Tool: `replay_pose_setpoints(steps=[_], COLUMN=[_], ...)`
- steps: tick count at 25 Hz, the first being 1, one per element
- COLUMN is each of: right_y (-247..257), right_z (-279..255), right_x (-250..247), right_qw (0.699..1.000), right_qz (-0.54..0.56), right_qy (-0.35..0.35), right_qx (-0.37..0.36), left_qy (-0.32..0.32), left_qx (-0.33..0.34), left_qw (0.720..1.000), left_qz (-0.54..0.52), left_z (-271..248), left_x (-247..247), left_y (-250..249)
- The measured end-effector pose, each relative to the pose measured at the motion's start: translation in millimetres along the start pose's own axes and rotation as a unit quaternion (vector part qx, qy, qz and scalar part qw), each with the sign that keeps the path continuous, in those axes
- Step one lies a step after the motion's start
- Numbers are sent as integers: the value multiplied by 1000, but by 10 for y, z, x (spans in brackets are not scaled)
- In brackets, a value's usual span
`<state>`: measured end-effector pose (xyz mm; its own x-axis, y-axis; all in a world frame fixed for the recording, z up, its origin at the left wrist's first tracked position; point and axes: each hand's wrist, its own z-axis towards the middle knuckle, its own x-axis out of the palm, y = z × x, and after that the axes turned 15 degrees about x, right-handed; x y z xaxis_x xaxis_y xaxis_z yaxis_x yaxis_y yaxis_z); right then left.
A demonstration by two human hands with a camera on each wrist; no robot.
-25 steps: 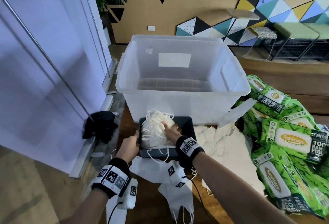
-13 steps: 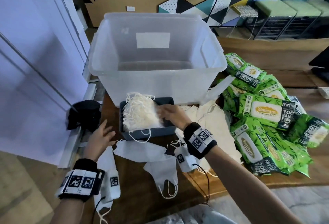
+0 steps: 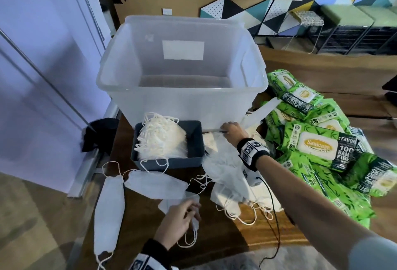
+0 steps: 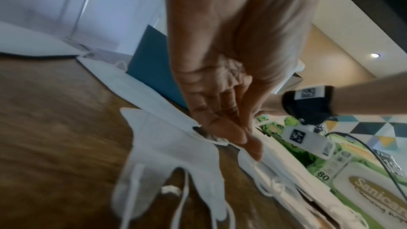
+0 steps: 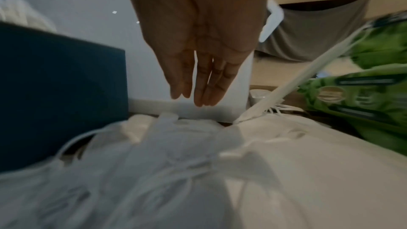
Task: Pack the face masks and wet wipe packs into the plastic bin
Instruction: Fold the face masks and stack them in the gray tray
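The plastic bin (image 3: pixel 182 70) fills the upper centre of the head view and appears to hold nothing yet. The wet wipe packs (image 3: pixel 322 147) are heaped at the right edge of the frame; judge them dense, floppy and slick-skinned, best taken flat across the broad face, several at once only with both hands. The dark tray (image 3: pixel 195 141), just below the bin, holds a bundled stack of face masks (image 3: pixel 161 141). More masks lie in a loose pile (image 3: pixel 225 171) to its right and singly along the lower left.

Expect the masks to be near weightless, limp and prone to snag by their ear loops; take them by the body, in pressed stacks, not by the loops.

Your right hand (image 3: pixel 233 129) reaches over the loose pile toward the bin's base, fingers (image 5: pixel 204 93) straight and together, holding nothing, tips above the masks. Your left hand (image 3: pixel 180 220), lower centre, has its fingers (image 4: pixel 233 133) gathered on the edge of a single mask (image 4: pixel 176 147) on the table.
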<state>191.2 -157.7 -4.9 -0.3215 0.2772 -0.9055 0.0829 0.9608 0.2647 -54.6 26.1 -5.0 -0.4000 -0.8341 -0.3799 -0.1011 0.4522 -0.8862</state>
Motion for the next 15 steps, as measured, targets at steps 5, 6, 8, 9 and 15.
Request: replay_pose_setpoints(steps=[5,6,8,9,15], right_y=[20,-1,-46,-75,-430], right_z=[197,199,219,242,-19], right_x=[242,298,344,319,-250], right_qw=[989,990,994,996,965], right_qz=[-141,-131,-88,-59,260], right_qy=[-4,-5,22,40,20], right_qx=[51,58,61,56,-1], left_qy=[-21,-31,-51,-66,-147], left_qx=[8,7,1,-3,65], left_qw=[1000,999,999,998,981], left_qz=[12,14,4,-9,-109], left_z=[370,416,492,531,784], left_x=[199,222,262,277,260], left_y=[-141,-159,-203,-238,-605])
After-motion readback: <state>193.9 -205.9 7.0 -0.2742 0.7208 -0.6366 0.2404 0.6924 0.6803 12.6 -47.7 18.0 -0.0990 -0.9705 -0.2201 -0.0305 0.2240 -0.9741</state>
